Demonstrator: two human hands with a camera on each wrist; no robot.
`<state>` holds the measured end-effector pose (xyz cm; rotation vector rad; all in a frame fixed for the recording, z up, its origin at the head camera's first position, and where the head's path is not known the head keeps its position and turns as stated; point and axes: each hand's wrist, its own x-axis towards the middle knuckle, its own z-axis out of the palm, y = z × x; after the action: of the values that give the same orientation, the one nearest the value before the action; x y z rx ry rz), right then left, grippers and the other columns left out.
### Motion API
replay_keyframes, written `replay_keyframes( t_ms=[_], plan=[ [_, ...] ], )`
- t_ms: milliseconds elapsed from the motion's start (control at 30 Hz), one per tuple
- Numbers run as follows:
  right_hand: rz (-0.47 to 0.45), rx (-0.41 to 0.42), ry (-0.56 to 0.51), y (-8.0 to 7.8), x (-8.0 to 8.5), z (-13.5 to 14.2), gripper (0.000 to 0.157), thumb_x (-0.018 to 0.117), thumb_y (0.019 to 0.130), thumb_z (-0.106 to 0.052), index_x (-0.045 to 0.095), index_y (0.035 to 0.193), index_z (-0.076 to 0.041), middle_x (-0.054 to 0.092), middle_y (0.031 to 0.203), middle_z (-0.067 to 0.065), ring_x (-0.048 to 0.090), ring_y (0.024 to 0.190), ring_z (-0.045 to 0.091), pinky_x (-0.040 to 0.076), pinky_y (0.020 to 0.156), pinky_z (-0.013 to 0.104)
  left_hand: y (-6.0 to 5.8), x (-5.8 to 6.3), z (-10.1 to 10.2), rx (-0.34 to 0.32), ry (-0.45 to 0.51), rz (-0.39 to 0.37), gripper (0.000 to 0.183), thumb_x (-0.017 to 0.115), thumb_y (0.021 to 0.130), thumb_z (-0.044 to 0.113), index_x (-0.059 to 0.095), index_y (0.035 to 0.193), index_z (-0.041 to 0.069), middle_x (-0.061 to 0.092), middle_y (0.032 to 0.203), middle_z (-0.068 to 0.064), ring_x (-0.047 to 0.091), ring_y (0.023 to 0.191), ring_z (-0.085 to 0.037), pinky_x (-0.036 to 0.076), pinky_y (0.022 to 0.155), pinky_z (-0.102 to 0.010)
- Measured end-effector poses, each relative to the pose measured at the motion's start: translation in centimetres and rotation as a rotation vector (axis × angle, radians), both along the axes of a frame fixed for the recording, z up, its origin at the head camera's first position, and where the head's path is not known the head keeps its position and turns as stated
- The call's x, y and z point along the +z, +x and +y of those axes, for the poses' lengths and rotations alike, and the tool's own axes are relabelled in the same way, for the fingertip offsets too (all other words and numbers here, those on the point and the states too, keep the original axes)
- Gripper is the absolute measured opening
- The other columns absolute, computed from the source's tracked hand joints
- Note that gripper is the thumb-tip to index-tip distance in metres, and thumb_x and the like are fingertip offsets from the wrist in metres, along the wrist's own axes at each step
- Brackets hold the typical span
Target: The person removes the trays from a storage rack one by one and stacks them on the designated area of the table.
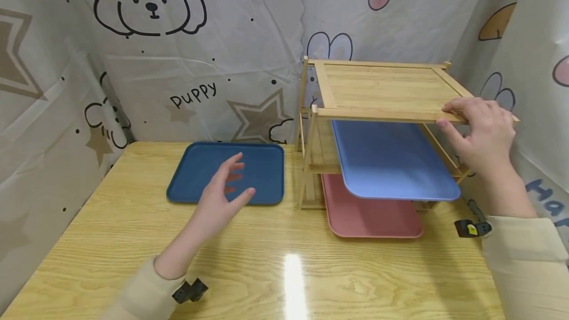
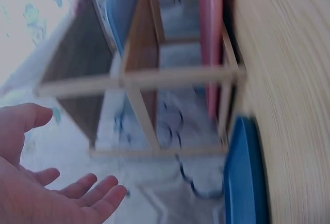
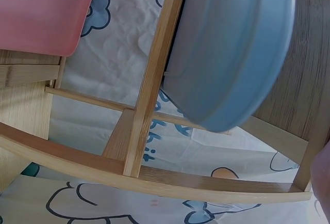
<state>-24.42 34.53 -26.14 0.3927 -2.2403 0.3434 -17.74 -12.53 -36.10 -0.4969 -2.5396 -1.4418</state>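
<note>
Two sleeves [image 1: 524, 260]: pale beige, nearest the head camera, one at lower left and one at lower right.
Black devices [image 1: 190, 291]: small, one by each wrist, at the cuff.
Table [image 1: 249, 270]: light wood grain, a bright streak of glare [image 1: 294, 285] at its near middle.
Left hand [image 1: 220, 194]: fingers spread and slightly bent, thumb well away from them, holding nothing; in the head view it overlaps the dark blue tray [image 1: 266, 172], and the left wrist view shows it apart from the rack [image 1: 382, 85].
Right hand [image 1: 484, 130]: grips the rack's top near its front right corner, fingers over the upper face, thumb at the front edge; the right wrist view catches only a sliver of it.
Pink tray [image 1: 373, 219]: in the rack's lowest level, front end jutting out beyond the frame.
Light blue tray [image 1: 395, 162]: on the middle shelf, below the top panel, its front jutting out above the pink tray.
Rack: pale wood, upright on the table, right of centre, slim posts at its corners.
Dark blue tray: flat on the table, left of the rack, near but not touching it.
Backdrop [image 1: 258, 28]: whitish creased sheet behind the table and along both sides, printed with a dog outline, cherries, stars and "puppy".
</note>
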Motion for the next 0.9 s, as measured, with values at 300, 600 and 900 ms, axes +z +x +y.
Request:
replay_keyframes(
  t_ms=[300, 600, 900],
  plan=[
    [0.004, 0.007, -0.005, 0.1, 0.1, -0.1, 0.061, 0.047, 0.079, -0.062, 0.059, 0.102, -0.008, 0.058, 0.104, 0.014, 0.043, 0.094, 0.035, 0.023, 0.083, 0.053, 2.4, 0.6, 5.6, -0.126, 0.14, -0.03, 0.073, 0.063, 0.08, 0.036, 0.017, 0.138, 0.039, 0.036, 0.133, 0.009, 0.043, 0.118, -0.017, 0.043, 0.089, -0.04],
    [-0.004, 0.009, 0.002, 0.2, 0.5, -0.2, 0.057, 0.049, 0.08, -0.06, 0.06, 0.102, -0.008, 0.058, 0.104, 0.014, 0.044, 0.095, 0.034, 0.024, 0.084, 0.054, 3.0, 0.6, 10.7, -0.167, 0.286, -0.166, 0.084, 0.069, 0.076, 0.032, 0.014, 0.14, 0.037, 0.032, 0.136, 0.003, 0.042, 0.118, -0.019, 0.042, 0.088, -0.041],
    [-0.05, 0.0, 0.009, 0.6, 0.5, -0.1, 0.05, 0.052, 0.081, -0.054, 0.059, 0.103, -0.009, 0.058, 0.101, 0.014, 0.043, 0.092, 0.033, 0.024, 0.082, 0.052, 1.5, -1.5, 15.2, -0.139, 0.348, -0.29, 0.089, 0.07, 0.073, 0.038, 0.011, 0.139, 0.04, 0.035, 0.134, 0.005, 0.046, 0.112, -0.018, 0.046, 0.081, -0.031]
  ],
)
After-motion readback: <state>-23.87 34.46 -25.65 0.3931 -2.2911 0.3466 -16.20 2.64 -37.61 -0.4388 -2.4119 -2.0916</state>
